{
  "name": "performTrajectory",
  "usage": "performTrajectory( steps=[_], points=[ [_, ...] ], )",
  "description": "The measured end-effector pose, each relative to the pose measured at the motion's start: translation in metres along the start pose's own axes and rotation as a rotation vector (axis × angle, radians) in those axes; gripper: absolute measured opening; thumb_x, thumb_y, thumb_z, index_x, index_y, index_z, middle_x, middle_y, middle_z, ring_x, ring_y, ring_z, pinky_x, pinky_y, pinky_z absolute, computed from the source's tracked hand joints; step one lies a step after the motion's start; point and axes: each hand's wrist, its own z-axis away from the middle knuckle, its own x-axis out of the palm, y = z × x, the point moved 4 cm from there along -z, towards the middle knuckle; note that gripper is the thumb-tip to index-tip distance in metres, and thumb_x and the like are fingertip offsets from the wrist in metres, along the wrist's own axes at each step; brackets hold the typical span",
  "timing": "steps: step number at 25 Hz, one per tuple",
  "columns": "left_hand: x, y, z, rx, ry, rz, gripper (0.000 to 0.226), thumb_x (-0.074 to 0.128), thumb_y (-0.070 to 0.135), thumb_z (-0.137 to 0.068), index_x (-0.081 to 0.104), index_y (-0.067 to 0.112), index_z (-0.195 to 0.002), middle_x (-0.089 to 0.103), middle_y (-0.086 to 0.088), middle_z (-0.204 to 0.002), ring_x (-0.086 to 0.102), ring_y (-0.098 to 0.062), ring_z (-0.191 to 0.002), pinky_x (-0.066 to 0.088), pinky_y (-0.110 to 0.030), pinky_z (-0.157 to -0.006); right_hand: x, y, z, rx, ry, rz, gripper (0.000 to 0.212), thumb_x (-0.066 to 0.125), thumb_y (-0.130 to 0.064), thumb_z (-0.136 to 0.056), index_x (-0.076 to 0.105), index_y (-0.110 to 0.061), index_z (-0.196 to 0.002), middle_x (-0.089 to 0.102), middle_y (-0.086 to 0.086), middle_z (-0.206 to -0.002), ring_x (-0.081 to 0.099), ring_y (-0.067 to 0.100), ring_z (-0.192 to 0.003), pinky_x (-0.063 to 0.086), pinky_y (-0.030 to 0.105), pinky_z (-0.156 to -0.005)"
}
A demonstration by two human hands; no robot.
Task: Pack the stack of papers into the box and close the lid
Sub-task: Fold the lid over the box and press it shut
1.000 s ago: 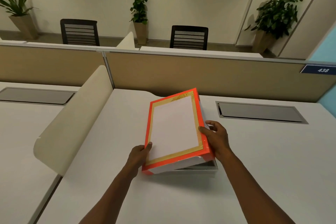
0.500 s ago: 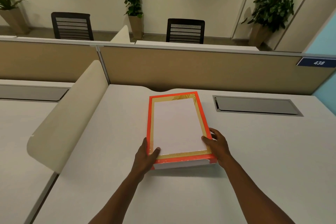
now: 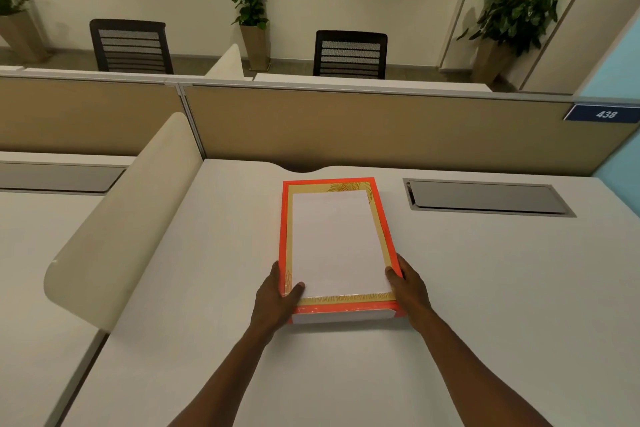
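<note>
Lying flat on a pale surface (image 3: 485, 288), an orange-edged lid (image 3: 337, 239) with a gold border and white centre covers the box (image 3: 343, 316), whose white front wall shows beneath the near edge; the papers are hidden, so I cannot tell whether they are inside; the left hand (image 3: 275, 298) clasps the lid's near left corner, thumb on top, fingers closed round the side; the right hand (image 3: 410, 291) clasps the near right corner likewise; a grey hatch (image 3: 485, 198) sits to the right, a curved cream divider (image 3: 121, 218) to the left, a tan partition (image 3: 346, 128) behind.
</note>
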Motion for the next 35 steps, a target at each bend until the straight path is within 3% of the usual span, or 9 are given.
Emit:
performTrajectory(
  steps=[7,9,12,15,20,23,30,35],
  points=[
    [-0.01,-0.006,-0.017,-0.029,0.07,-0.091,0.074,0.07,0.048,-0.087,0.041,0.016,-0.147,0.059,-0.009,-0.141,0.063,-0.031,-0.121,0.053,-0.046,-0.103,0.002,0.004,0.004,-0.087,0.063,0.206,0.047,0.05,-0.03,-0.102,0.043,-0.019,-0.147,0.057,0.008,-0.14,0.057,0.032,-0.125,0.047,0.045,-0.105],
    [-0.011,0.0,-0.025,0.008,0.124,-0.158,0.082,0.065,0.052,-0.089,0.031,0.014,-0.154,0.046,-0.01,-0.154,0.052,-0.032,-0.136,0.045,-0.048,-0.112,0.005,-0.004,0.001,-0.163,0.071,0.279,0.057,0.048,-0.03,-0.103,0.029,-0.018,-0.155,0.041,0.009,-0.155,0.046,0.032,-0.138,0.041,0.044,-0.111],
    [0.002,0.014,-0.037,0.101,0.046,-0.269,0.09,0.054,0.058,-0.093,0.01,0.017,-0.161,0.02,-0.009,-0.168,0.029,-0.032,-0.152,0.033,-0.048,-0.12,0.022,-0.008,0.001,-0.252,0.022,0.442,0.065,0.036,-0.04,-0.105,0.008,-0.02,-0.159,0.015,0.003,-0.167,0.027,0.027,-0.15,0.031,0.04,-0.117],
    [0.015,0.013,-0.043,0.103,-0.026,-0.374,0.096,0.05,0.063,-0.092,-0.001,0.02,-0.161,-0.002,-0.009,-0.17,0.013,-0.032,-0.157,0.029,-0.048,-0.123,0.03,0.001,-0.001,-0.241,0.011,0.604,0.069,0.034,-0.048,-0.103,0.006,-0.019,-0.159,0.01,0.006,-0.167,0.025,0.028,-0.151,0.032,0.039,-0.117],
    [0.015,0.014,-0.048,0.178,0.013,-0.457,0.095,0.047,0.062,-0.093,-0.004,0.019,-0.161,-0.015,-0.005,-0.17,0.006,-0.03,-0.158,0.026,-0.048,-0.125,0.031,-0.013,-0.015,-0.266,0.045,0.662,0.079,0.041,-0.057,-0.098,0.008,-0.02,-0.159,0.004,0.006,-0.168,0.023,0.031,-0.151,0.034,0.045,-0.116],
    [0.013,0.024,-0.055,0.305,0.031,-0.542,0.085,0.038,0.061,-0.097,0.002,0.017,-0.161,-0.012,-0.002,-0.17,-0.002,-0.028,-0.158,0.021,-0.048,-0.127,0.037,-0.028,-0.028,-0.327,0.007,0.733,0.08,0.037,-0.059,-0.098,0.001,-0.022,-0.159,-0.004,0.003,-0.168,0.017,0.03,-0.152,0.033,0.048,-0.117],
    [0.011,0.019,-0.078,0.274,-0.021,-0.531,0.086,0.03,0.067,-0.096,-0.003,0.022,-0.161,-0.011,0.007,-0.17,-0.003,-0.02,-0.158,0.03,-0.047,-0.123,0.039,-0.043,-0.069,-0.279,-0.016,0.858,0.083,0.024,-0.069,-0.095,0.005,-0.021,-0.159,-0.003,0.003,-0.168,0.03,0.034,-0.145,0.037,0.051,-0.111],
    [0.012,0.016,-0.081,0.304,-0.013,-0.5,0.092,0.023,0.074,-0.088,-0.007,0.025,-0.16,-0.014,0.009,-0.169,-0.001,-0.018,-0.158,0.023,-0.043,-0.126,0.041,-0.057,-0.092,-0.264,0.0,0.838,0.082,0.024,-0.068,-0.095,0.001,-0.022,-0.159,-0.009,0.002,-0.168,0.029,0.035,-0.146,0.034,0.053,-0.113]
  ],
)
